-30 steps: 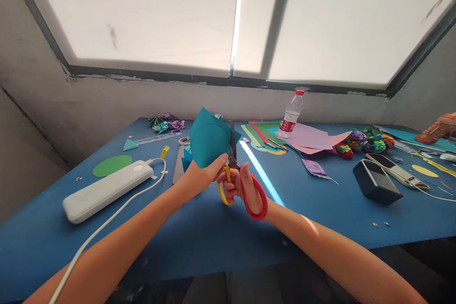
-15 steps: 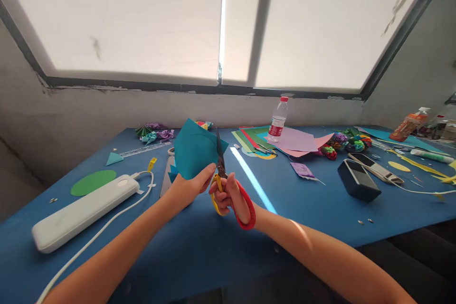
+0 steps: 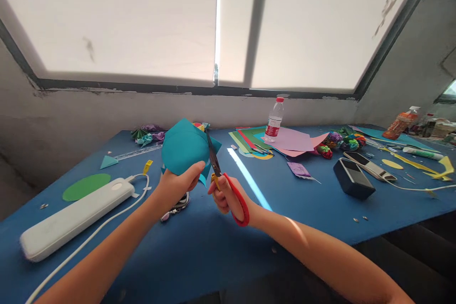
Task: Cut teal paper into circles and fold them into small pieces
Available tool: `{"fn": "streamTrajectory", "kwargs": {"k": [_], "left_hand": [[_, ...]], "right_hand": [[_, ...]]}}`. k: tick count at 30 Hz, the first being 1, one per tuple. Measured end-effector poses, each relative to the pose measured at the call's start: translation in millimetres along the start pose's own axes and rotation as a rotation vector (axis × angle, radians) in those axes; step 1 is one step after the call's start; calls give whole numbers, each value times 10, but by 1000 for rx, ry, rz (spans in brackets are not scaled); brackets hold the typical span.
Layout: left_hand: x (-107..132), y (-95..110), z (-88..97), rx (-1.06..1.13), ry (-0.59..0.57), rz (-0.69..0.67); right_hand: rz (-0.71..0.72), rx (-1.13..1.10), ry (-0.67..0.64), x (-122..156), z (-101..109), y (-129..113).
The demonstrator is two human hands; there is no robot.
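A sheet of teal paper [image 3: 183,145] is pinched in my left hand [image 3: 181,180], held up above the table with its thumb lying across the lower edge. My right hand [image 3: 226,194] grips a pair of scissors [image 3: 214,159] with one red and one yellow handle loop. The dark blades point up and lie at the paper's right side, where a corner sticks out beyond them. Below my left hand, a phone with a beaded strap [image 3: 178,205] lies partly hidden on the table.
On the blue table [image 3: 213,256] at left are a white power strip [image 3: 78,218] and a green paper circle [image 3: 87,186]. A water bottle [image 3: 274,121] stands on coloured sheets [image 3: 292,140]. At right are a black box [image 3: 354,178] and crumpled paper flowers [image 3: 344,142].
Both hands, the paper and the scissors have shifted slightly left. The paper has tilted, and the phone strap has come into sight beneath it. The view has turned a little to the right.
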State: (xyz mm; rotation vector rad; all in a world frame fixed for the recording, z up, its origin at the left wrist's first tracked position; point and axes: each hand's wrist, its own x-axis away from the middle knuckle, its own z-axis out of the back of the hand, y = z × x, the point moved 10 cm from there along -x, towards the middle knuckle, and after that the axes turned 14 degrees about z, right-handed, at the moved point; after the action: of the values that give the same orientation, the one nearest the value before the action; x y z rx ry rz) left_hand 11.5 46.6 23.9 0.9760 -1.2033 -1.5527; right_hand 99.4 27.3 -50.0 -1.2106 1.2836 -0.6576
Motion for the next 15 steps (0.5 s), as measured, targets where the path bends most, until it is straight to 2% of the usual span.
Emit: {"fn": "streamTrajectory", "kwargs": {"k": [4,6,10,15], "left_hand": [[60,79,242,-68,279,-120],[96,71,282,-26,347,-97],[90,-1,227,78,313,17],[39,-50,228,41,281,-36]], "right_hand": [[-28,-44,-61,22,-69,25],[-47,-74,-121,51,-145,25],[-22,-90,-237,82,-269,-41],[41,-115,-345,57,-344,-133]]}}
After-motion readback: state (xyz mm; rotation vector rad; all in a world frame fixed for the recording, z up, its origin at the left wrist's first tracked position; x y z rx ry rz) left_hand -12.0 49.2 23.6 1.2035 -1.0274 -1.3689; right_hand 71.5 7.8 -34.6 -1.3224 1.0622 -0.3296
